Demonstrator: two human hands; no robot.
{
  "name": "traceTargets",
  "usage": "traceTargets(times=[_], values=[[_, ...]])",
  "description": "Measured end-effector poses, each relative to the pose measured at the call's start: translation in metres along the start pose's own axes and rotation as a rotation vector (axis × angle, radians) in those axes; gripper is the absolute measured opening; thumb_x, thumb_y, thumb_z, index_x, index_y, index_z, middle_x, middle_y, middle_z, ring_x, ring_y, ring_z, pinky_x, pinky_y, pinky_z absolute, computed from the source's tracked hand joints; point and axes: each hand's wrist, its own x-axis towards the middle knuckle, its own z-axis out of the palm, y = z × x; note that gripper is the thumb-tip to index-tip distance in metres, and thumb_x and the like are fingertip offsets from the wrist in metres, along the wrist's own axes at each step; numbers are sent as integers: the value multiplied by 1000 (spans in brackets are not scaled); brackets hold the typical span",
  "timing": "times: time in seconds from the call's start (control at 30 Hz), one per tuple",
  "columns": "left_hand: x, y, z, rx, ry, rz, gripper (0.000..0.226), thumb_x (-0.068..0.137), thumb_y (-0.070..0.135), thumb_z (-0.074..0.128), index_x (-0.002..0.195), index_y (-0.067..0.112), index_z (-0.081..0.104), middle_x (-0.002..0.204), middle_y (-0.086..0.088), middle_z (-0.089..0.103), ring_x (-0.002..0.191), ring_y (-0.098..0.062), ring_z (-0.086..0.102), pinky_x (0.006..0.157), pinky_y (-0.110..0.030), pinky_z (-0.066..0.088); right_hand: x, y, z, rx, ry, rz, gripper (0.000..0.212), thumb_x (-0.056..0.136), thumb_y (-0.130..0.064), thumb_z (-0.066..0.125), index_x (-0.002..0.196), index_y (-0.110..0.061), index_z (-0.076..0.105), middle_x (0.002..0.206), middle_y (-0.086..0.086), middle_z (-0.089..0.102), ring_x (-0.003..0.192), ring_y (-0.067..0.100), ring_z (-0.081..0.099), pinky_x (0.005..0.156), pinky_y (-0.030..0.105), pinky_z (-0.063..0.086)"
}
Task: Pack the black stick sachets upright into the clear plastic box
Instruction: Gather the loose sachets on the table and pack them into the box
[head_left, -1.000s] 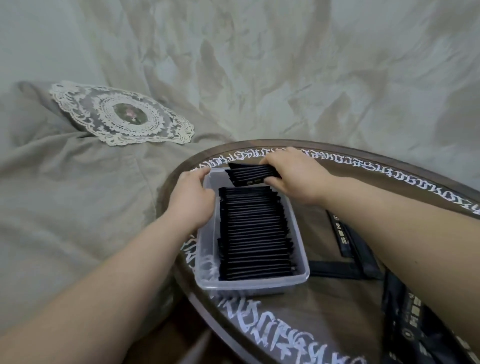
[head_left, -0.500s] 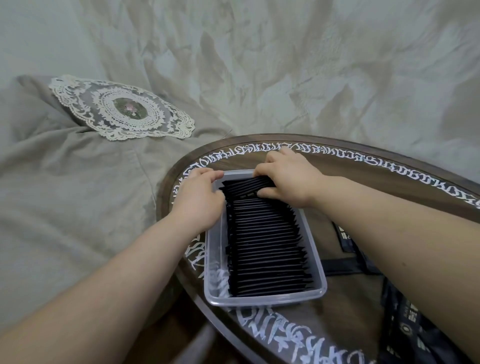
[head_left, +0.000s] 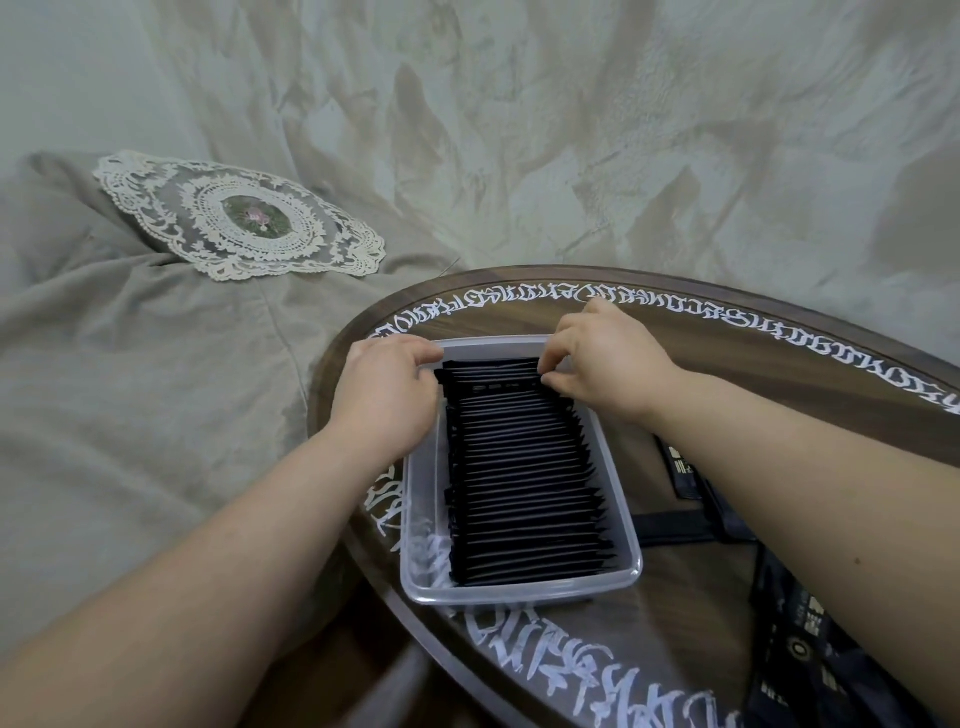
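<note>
Sachets (head_left: 524, 483) upright in box (head_left: 522, 590); white print unreadable; both hands at far end.

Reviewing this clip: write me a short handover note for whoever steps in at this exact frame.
Left hand: at the far left corner of the clear plastic box, fingers curled at the ends of the far sachets; a firm grip cannot be confirmed.
Right hand: pinching the far sachets at their right end, at the box's far wall.
Box sits on the round table, nearly full with a row of black sachets standing on edge.
Done: most of the packing.
Left: seat the far sachets upright. Dark packaging lies on the table to the right; whether it holds more sachets cannot be told.
</note>
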Motion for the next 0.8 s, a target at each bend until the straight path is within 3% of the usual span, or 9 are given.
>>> traceTargets(times=[0.2, 0.3, 0.47, 0.6, 0.7, 0.8], values=[[-4, 4, 0, 30, -200, 54, 45, 95, 3, 39, 134, 17, 55, 143, 6, 49, 141, -21, 24, 113, -20, 12, -1, -2, -5, 18, -13, 30, 15, 89, -30, 61, 93, -27, 75, 95, -4, 63, 98, 21, 43, 80, 36, 45], [-5, 7, -2, 143, -284, 50, 48, 97, 10, 35, 143, 21, 43, 151, 8, 38, 146, -24, 12, 118, -30, 13, -3, -4, -5, 16, -27, 38, 15, 89, -30, 60, 93, -27, 74, 93, -5, 62, 99, 21, 44, 79, 35, 45], [-6, 15, -7, 325, -347, 28, 36, 94, 13, 33, 126, 19, 50, 145, 3, 42, 147, -27, 7, 112, -56, 23, 3, -9, -2, -42, -83, 59, 15, 90, -34, 59, 92, -25, 71, 89, -5, 55, 100, 19, 42, 72, 30, 40], [-7, 19, -7, 423, -328, 13, 33, 93, 13, 33, 122, 16, 49, 141, 0, 46, 147, -26, 6, 112, -60, 20, 3, -7, 0, 16, -23, 66, 15, 89, -32, 60, 95, -25, 71, 88, -7, 54, 98, 19, 43, 76, 32, 44], [-4, 17, -6, 363, -396, 7, 25, 91, 10, 33, 109, 16, 49, 137, 0, 48, 147, -26, 7, 110, -62, 20, 2, -8, 2, 8, -20, 64, 15, 90, -31, 59, 95, -25, 71, 85, -8, 50, 98, 20, 44, 76, 33, 45], [-1, 8, -4, 262, -432, 52, 30, 91, 9, 33, 115, 19, 50, 141, 5, 44, 147, -30, 8, 111, -60, 23, 5, -10, 2, -10, -34, 78, 15, 90, -28, 57, 94, -24, 71, 90, -5, 60, 100, 22, 46, 70, 31, 39]])
